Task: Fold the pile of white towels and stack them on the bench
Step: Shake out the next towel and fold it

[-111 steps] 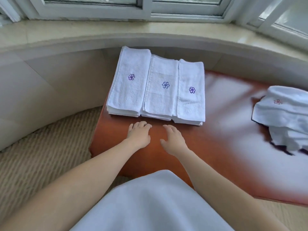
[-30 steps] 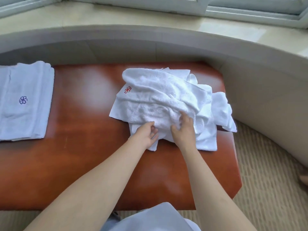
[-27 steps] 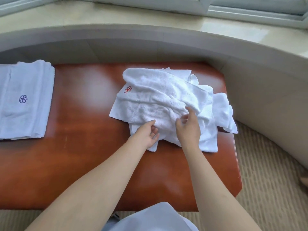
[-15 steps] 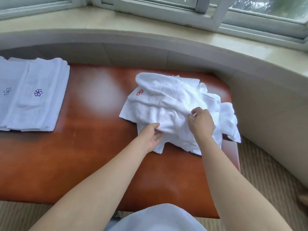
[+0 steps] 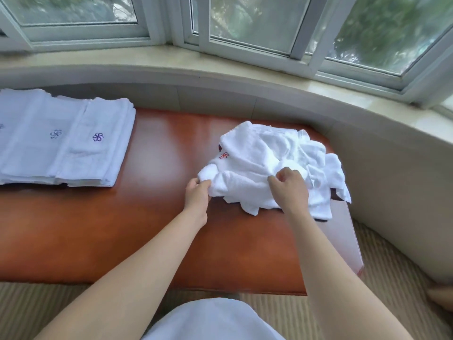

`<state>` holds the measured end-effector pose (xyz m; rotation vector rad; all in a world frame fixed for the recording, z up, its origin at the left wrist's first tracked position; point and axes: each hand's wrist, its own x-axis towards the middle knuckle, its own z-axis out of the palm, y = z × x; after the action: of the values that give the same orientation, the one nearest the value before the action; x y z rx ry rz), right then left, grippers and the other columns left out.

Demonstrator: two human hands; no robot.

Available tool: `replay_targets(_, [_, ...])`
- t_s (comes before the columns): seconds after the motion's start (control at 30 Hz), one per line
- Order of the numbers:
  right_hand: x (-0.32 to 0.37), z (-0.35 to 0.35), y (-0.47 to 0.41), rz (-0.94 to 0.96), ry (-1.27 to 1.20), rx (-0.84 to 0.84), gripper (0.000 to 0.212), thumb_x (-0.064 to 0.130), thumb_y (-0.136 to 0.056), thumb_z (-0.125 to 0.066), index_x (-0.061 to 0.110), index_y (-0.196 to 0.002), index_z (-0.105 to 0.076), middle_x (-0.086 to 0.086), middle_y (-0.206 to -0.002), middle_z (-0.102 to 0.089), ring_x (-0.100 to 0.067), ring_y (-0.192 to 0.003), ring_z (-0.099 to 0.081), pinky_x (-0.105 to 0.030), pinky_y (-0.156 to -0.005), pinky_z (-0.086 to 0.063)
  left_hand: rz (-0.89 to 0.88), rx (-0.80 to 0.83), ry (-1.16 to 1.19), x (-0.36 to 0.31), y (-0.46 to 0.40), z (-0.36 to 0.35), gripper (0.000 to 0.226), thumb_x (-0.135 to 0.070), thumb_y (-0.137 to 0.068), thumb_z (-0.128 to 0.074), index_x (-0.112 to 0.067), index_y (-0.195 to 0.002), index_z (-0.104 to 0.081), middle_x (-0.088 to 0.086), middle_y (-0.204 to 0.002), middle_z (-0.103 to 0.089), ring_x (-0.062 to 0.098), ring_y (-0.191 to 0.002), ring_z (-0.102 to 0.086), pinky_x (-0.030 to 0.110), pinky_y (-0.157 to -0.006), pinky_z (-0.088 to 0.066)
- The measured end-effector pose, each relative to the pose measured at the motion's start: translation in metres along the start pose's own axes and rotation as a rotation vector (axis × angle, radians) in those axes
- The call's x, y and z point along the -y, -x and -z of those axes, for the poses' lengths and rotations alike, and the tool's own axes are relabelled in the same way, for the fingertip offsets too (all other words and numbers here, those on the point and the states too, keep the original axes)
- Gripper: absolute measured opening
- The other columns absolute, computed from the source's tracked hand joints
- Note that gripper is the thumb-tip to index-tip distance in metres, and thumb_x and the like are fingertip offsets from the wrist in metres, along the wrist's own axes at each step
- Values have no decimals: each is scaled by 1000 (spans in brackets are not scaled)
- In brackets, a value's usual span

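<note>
Towel pile now bunched between both hands

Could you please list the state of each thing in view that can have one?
pile of white towels: crumpled, unfolded, on the bench.
folded towels: folded flat, side by side.
left hand: pinches the pile's left edge.
right hand: grips the pile's top towel.
windows: look closed.
</note>
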<state>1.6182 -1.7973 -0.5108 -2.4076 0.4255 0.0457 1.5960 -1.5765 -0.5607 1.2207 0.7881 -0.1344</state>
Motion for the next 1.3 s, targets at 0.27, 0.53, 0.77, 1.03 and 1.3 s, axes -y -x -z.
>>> replay_targets(0.27, [-1,-100,106,12,19,360,15,28,-83,-60,15,-78,-56,3,-78,-58,-16,-72,-54,-30,-57,-35,-12,-259,-40,34,12,151,24,-15,-94,-54,-9,-115,-62,8,-106,-65,22,-94,-58,37,-84,-48])
replay_targets(0.53, [-54,-173,134,-221,-6,654,19,25,-92,-63,13,-82,-52,-4,-74,-51,-20,-67,-45,-30,-61,-35,219,-306,-237,77,-7,226,9,-20,-95,-54,-26,-97,-58,1,-114,-66,24,-108,-63,44,-102,-52])
replay_targets(0.77, [-80,-190,96,-270,82,521,37,17,-96,-55,15,-133,-58,-1,-133,-57,-19,-99,-56,-30,-69,-43,270,-356,-277,89,-22,221,20,-20,-95,-56,-16,-113,-63,8,-119,-69,27,-111,-65,42,-100,-52])
replay_targets(1.03, [-77,-216,49,-189,203,691,49,32,-98,-57,16,-143,-47,-3,-134,-58,-26,-113,-61,-42,-92,-54,334,-358,-364,106,-27,205,15,-30,-98,-60,-21,-111,-61,-4,-110,-65,15,-99,-60,31,-85,-49])
replay_targets(1.3, [-66,-231,32,-286,134,863,22,38,-95,-56,18,-90,-61,4,-74,-54,-15,-61,-47,-29,-56,-37,319,-289,-389,115,-15,211,26,-40,-94,-70,-20,-110,-67,-7,-108,-71,10,-100,-65,24,-77,-46])
